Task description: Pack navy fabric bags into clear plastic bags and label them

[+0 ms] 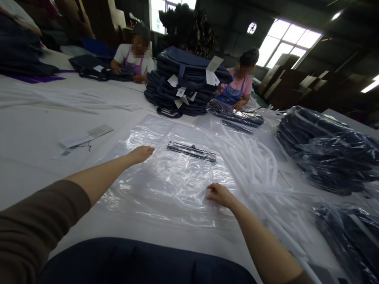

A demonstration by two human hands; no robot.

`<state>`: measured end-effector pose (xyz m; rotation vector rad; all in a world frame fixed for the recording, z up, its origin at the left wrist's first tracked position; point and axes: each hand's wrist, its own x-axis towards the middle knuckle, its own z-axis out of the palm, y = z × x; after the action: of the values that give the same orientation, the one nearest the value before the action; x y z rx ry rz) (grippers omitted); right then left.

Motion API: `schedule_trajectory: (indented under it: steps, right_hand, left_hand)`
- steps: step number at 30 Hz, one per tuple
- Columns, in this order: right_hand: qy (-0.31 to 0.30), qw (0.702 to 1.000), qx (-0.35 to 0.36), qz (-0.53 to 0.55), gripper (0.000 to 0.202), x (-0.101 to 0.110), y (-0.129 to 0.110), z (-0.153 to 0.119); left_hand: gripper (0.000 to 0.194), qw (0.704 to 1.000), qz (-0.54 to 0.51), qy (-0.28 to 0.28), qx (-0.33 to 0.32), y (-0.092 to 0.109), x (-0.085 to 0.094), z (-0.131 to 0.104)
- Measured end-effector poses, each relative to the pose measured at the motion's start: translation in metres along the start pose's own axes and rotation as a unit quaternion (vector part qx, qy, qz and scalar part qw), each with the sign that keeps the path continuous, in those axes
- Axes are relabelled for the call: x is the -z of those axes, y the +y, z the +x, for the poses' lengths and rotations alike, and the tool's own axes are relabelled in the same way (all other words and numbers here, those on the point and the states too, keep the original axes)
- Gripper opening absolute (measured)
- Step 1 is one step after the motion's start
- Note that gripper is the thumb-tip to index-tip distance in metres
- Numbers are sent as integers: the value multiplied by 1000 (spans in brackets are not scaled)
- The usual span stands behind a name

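A clear plastic bag (177,177) with a printed black strip lies flat on the white table in front of me, on top of other clear sheets. My left hand (142,154) is closed at its left part, fingers pressed together on the film. Lower down on the right, my right hand (219,194) has curled fingers pinching the film near the bag's right side. A dark navy fabric bag (142,260) lies at the table's near edge, below both hands.
White foam strips (254,169) are heaped on the right. Beyond them are plastic-wrapped navy bags (325,146). A tall stack of navy bags (185,85) with tags stands ahead. Loose paper tags (79,140) lie left. Two co-workers (134,59) handle bags across the table.
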<state>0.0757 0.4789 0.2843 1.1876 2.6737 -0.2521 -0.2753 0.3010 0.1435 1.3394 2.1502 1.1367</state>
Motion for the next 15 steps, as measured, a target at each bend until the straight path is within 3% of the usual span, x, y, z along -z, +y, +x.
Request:
schedule_trajectory:
  steps: [3,5,8,11,15]
  right_hand:
    - [53,998,-3,-27,19,3,-3,3]
    - [93,995,-14,-40,28,7,-5,3]
    - [124,991,-9,-51,30,4,-2,3]
    - [132,985,66,-84,29,-15,15,5]
    - [228,955,116,-149,37,-46,42,6]
  left_hand:
    - [56,998,8,63,-4,18,1,-8]
    - [52,998,17,58,-19,23,-1,-17]
    - [42,998,26,45,-40,10,-4,-32]
    - [39,991,51,115,38,-37,4,-48]
    - [61,952,90,193,221,-125,28,-74]
